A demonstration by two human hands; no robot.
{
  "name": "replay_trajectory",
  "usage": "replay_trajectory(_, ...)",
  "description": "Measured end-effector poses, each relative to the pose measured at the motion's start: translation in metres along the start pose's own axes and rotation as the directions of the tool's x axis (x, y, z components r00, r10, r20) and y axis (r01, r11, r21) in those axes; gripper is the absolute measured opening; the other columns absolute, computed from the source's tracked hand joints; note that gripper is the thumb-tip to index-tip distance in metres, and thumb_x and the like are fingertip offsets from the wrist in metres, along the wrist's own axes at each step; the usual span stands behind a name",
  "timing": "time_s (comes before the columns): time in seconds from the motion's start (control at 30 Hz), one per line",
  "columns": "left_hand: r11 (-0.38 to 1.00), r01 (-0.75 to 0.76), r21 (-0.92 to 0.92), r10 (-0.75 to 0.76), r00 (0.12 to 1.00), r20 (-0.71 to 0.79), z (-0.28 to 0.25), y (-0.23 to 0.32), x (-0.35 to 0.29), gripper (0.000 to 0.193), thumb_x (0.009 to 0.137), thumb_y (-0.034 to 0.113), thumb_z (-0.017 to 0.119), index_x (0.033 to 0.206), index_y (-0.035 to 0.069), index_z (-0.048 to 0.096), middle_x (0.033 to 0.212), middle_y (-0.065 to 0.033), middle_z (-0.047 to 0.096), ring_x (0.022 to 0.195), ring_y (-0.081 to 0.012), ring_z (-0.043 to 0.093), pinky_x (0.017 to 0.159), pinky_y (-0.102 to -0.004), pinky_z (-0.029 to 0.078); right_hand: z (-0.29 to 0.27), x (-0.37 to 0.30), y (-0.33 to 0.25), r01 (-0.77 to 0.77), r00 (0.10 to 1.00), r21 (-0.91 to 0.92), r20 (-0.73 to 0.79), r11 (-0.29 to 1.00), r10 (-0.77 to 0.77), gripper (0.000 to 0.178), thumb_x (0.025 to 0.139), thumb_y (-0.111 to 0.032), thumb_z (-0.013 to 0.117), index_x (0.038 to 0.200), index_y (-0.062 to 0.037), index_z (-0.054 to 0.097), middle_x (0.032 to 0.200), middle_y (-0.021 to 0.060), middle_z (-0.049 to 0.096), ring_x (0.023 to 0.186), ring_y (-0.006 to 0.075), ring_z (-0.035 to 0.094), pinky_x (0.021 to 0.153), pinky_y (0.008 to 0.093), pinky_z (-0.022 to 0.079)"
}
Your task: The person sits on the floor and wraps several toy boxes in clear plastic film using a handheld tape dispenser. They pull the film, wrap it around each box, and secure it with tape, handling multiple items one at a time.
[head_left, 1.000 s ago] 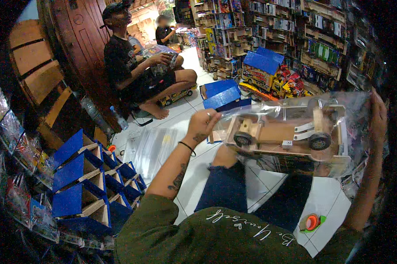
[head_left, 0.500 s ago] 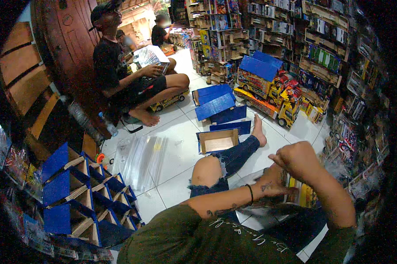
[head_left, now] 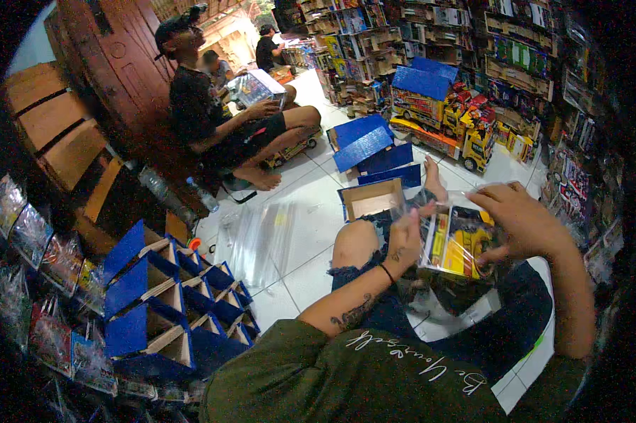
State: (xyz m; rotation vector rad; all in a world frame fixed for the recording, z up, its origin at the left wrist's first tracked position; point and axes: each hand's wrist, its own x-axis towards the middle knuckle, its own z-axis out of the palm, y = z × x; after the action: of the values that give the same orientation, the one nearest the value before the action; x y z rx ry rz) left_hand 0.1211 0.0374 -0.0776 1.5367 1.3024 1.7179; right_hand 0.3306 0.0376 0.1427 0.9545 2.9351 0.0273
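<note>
Between my hands, above my lap, is a yellow toy truck (head_left: 464, 247) in a clear plastic wrap, tilted toward me. My left hand (head_left: 404, 243) is closed on the left edge of the wrap, with the thumb up. At the right side, my right hand (head_left: 526, 224) curves around the package, its fingers at the upper edge and its thumb lower on the plastic. Loose film hangs below the package and looks blurred.
Blue boxes with wooden insides (head_left: 184, 310) are stacked at my left. Clear plastic sleeves (head_left: 265, 236) lie on the tiles. Ahead are an open blue box (head_left: 374, 199) and yellow toy trucks (head_left: 448, 141). A seated person (head_left: 208, 106) holds a wrapped package; packed shelves (head_left: 522, 56) line the right.
The wrapped toy truck has come up from low by my lap into clear view. My right hand has opened from a fist and moved onto its right side; my left hand has risen with it.
</note>
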Motion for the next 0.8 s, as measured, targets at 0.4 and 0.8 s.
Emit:
replay_trajectory(0.4,0.958,0.266,0.104,-0.227,0.931,-0.285,-0.058,-0.114,0.046,0.056,0.096,0.041,0.026,0.114,-0.001,0.058,0.107,-0.0173,0.061,0.094,-0.0316,0.057,0.087,-0.0435,0.044,0.028,0.027,0.072,0.22,0.325,0.39,-0.893,0.894,0.31,0.019,0.082,-0.019,0.064,0.095,-0.0049,0.064,0.107,0.011,0.061,0.105,0.0265,0.055,0.092,0.0351,0.041)
replay_trajectory(0.8,0.683,0.396,-0.614,-0.398,0.906,0.142,-0.16,-0.182,0.059,0.064,0.094,0.051,0.022,0.122,0.002,0.052,0.121,-0.0166,0.055,0.105,-0.0335,0.056,0.093,-0.0462,0.046,0.31,0.039,0.07,-0.341,0.471,0.851,-0.214,0.4,0.856,0.035,0.092,-0.037,0.051,0.091,-0.0052,0.066,0.088,0.0153,0.067,0.082,0.0328,0.064,0.073,0.0389,0.049)
